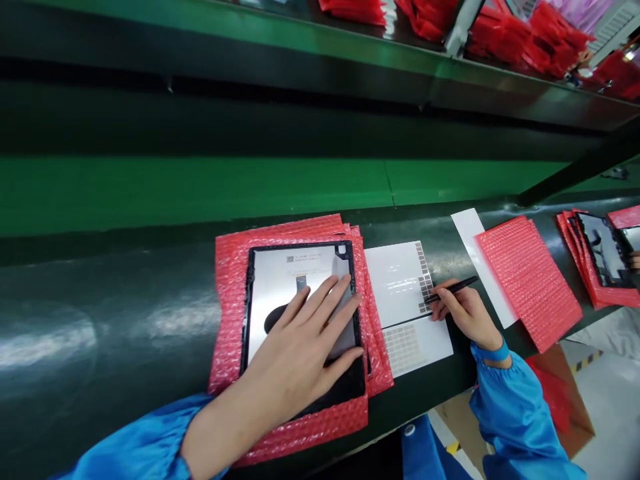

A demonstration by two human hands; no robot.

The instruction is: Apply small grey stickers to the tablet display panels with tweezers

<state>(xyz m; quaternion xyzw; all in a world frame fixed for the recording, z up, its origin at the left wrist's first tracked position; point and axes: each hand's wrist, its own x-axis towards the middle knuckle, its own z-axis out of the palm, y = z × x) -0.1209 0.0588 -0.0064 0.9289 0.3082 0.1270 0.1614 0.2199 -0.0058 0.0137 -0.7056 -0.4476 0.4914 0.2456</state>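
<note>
My left hand (305, 340) lies flat with its fingers spread over a tablet-like panel (270, 267) that has a silver back and a black frame. The panel rests on a stack of red bubble-wrap sleeves (230, 320). To the right, a white sticker sheet (393, 273) carries rows of small grey-brown labels along its edge. My right hand (463, 310) pinches a black pen-shaped tool (463, 285), its tip at the labels. Below it is a second sheet (430, 340) with pale labels. A blue band circles my right wrist.
Right of the sheets lie a white strip (483, 260) and a red bubble-wrap sleeve (530, 280). Farther right, another panel (603, 247) sits on red sleeves, with part of another person's hand at the frame edge. A shelf (300, 53) overhangs the bench; a cardboard box (575, 407) stands below.
</note>
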